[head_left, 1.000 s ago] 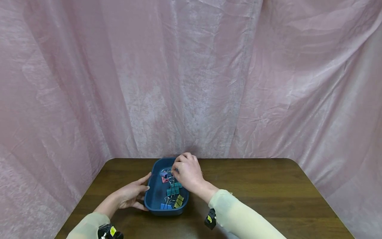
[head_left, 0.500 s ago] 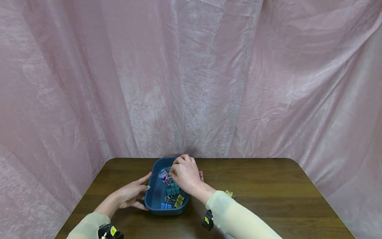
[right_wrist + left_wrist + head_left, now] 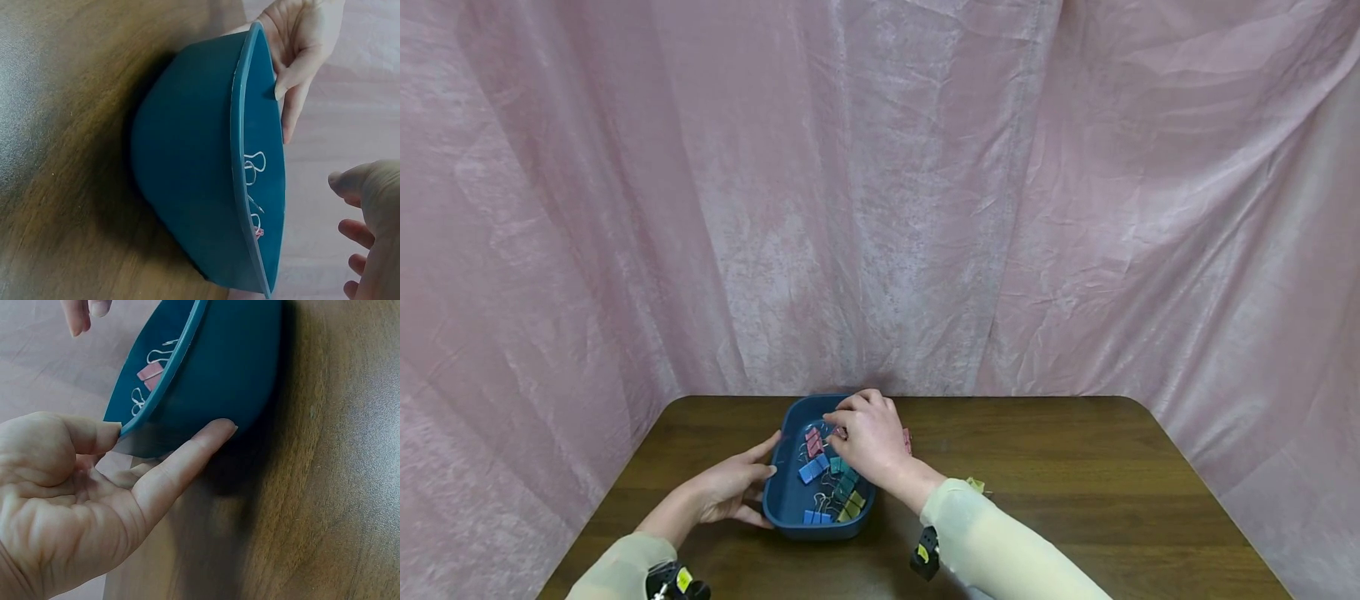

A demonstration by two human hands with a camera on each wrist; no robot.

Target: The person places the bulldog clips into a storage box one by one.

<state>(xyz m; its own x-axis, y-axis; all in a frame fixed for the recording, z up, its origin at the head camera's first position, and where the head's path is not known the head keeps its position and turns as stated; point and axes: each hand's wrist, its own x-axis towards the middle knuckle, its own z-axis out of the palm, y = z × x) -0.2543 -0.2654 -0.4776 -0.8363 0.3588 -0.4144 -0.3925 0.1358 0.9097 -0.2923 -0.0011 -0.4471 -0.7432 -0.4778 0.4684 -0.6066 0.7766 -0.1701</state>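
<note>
- since the binder clips (image 3: pixel 845 481) lie scattered in the blue bin (image 3: pixel 812 534), which of them looks easiest to take?

- probably the pink clip (image 3: pixel 813 442) toward the far end, or the middle blue clip (image 3: pixel 813 469) beside it. each should be light and stiff, hardly fragile.

- where is the best hold?

- on the flat coloured sides, between thumb and fingertip. the wire handles would likely swing and snag, and the smooth faces may be slightly slick.

- how are the hands placed?

- the left hand (image 3: pixel 730 492) lays its spread fingers along the bin's outer wall, thumb at the rim. the right hand (image 3: pixel 876 437) hangs over the far right part, thumb and fingertips apart, nothing pinched between them.

- and the pinkish spot by its fingertips?

- possibly another clip, but the head view is too coarse to settle it.

- what gets in the way?

- the right hand hides that corner, the raised walls favour reaching from above, and the yellow clip (image 3: pixel 852 506) and near blue clip (image 3: pixel 817 517) sit close enough for wires to tangle.

- anything outside?

- on the tabletop (image 3: pixel 1075 467), an outer pink clip (image 3: pixel 907 440) peeks out beside the right hand, and an outer yellow clip (image 3: pixel 975 484) beside the right sleeve (image 3: pixel 1000 533).
</note>
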